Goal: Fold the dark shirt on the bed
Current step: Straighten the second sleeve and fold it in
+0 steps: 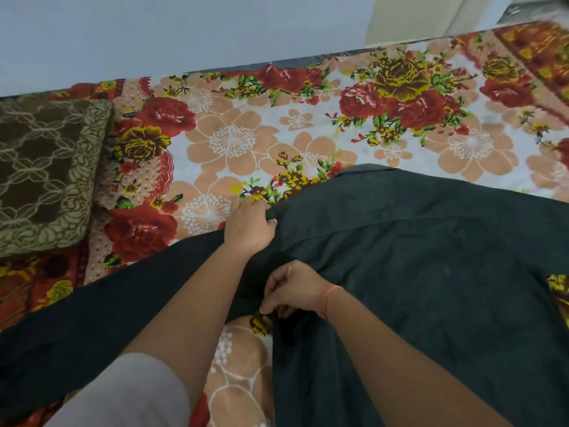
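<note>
the dark shirt (415,257) lies spread over the near right part of the bed (308,97), on the floral sheet (234,140). its body runs off the right and bottom edges of the view, and one long sleeve (92,318) stretches to the lower left under the person's left forearm. this looks like the early part of the fold: the body is flat but not yet doubled, and the work is at the joint where sleeve meets body. the left hand (249,226) sits at the far end of that joint, fingers curled over a ridge of cloth with the thumb on top, so it grips the shirt at what seems to be the shoulder. the right hand (292,289), with an orange thread (329,298) round its wrist, is nearer the person at the underarm corner, thumb and fingertips drawn into a tight pinch on the fabric's edge. how much cloth is between them is hard to tell, since black on black hides the folds. a patch of sheet shows just below that pinch. the next move, i'd judge, calls for both hands to lift together and carry the sleeve across onto the body, keeping the line between them straight so the side fold comes out even. a brown patterned pillow (46,174) lies at the left, well apart from the shirt.
</note>
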